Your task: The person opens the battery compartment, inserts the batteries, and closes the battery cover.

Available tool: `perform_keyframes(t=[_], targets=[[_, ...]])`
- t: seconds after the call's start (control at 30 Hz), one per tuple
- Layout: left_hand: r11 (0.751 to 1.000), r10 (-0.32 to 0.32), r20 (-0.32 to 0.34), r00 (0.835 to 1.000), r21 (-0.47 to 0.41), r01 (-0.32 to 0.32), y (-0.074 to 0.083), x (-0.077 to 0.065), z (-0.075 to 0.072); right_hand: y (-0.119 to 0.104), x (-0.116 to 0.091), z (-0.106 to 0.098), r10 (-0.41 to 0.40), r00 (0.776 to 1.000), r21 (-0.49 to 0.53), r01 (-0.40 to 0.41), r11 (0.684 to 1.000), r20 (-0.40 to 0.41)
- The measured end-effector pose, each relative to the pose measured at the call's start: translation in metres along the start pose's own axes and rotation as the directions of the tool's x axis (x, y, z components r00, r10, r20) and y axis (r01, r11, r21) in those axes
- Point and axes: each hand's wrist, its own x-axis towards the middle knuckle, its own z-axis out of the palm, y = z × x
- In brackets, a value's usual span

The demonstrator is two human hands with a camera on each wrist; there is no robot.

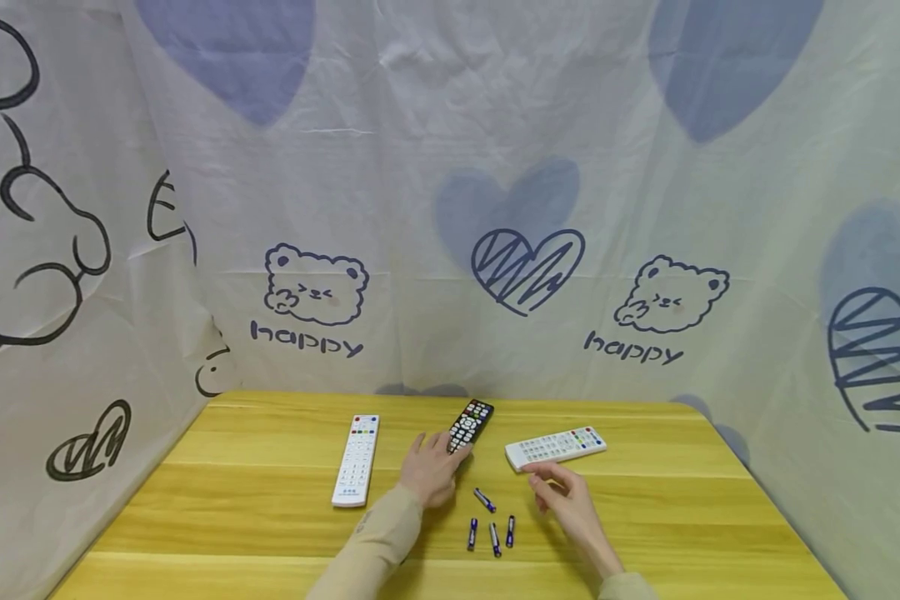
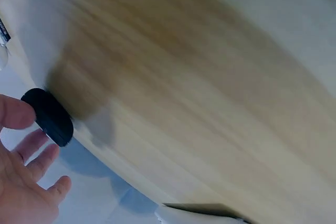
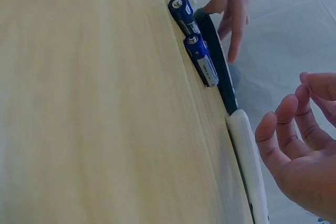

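1. Head view: at the lower centre of the frame, my left hand (image 1: 431, 471) grips the near end of a black remote (image 1: 470, 425), which slants up and to the right with its buttons facing up
2. In the left wrist view, my thumb and fingers stand on either side of the dark end of that remote, at the left edge of the frame
3. My right hand (image 1: 566, 504), lower right of centre in the head view, has its fingers loosely bent, thumb tip near a fingertip, with nothing held between them
4. It is nearest to the right white remote (image 1: 558, 447), just above it in the frame; I cannot tell whether a fingertip touches the corner
5. Between my hands lie four blue-and-silver batteries: the upper battery (image 1: 484, 500) tilts on its own, and below it sit the left battery (image 1: 472, 534), the middle battery (image 1: 495, 539) and the right battery (image 1: 510, 531), side by side
6. The left white remote (image 1: 356, 461) lies left of my left hand, buttons up, well apart from it
7. All of this is on a yellow wooden table (image 1: 232, 483), with a pale patterned cloth (image 1: 420, 333) hanging behind
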Motion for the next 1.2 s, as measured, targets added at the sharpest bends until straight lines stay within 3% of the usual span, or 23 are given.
perform_keyframes(t=[0.03, 0.13, 0.27, 0.37, 0.43, 0.6, 0.8, 1.2], targets=[[0.999, -0.023, 0.031, 0.999, -0.023, 0.024, 0.001, -0.001, -0.008, 0.000, 0.000, 0.000, 0.001, 1.000, -0.001, -0.001, 1.000, 0.000], [0.996, -0.066, 0.031, 0.997, -0.065, 0.068, 0.000, 0.000, -0.009, -0.001, 0.000, 0.000, -0.001, 1.000, -0.008, 0.001, 1.000, -0.001], [0.994, -0.102, -0.088, 0.991, -0.051, 0.098, -0.005, 0.000, -0.004, -0.001, 0.000, 0.000, 0.000, 1.000, -0.007, 0.000, 1.000, 0.004], [0.994, -0.109, -0.196, 0.975, -0.006, 0.109, -0.008, 0.001, -0.001, -0.001, 0.000, 0.000, 0.001, 1.000, -0.005, -0.001, 1.000, 0.004], [0.993, -0.115, -0.225, 0.967, 0.012, 0.121, -0.010, 0.001, 0.000, 0.000, 0.000, 0.000, 0.001, 1.000, -0.010, -0.001, 1.000, 0.004], [0.981, -0.193, -0.156, 0.969, -0.008, 0.195, -0.011, 0.000, -0.003, 0.000, -0.001, 0.000, -0.001, 1.000, -0.010, 0.001, 1.000, 0.010], [0.960, -0.278, -0.094, 0.956, -0.062, 0.273, -0.008, -0.002, -0.007, 0.000, -0.001, 0.001, -0.001, 1.000, -0.003, 0.001, 1.000, 0.014], [0.936, -0.350, -0.032, 0.936, -0.057, 0.348, -0.003, -0.001, -0.006, 0.000, -0.001, 0.001, 0.008, 1.000, 0.006, -0.008, 1.000, 0.019]])
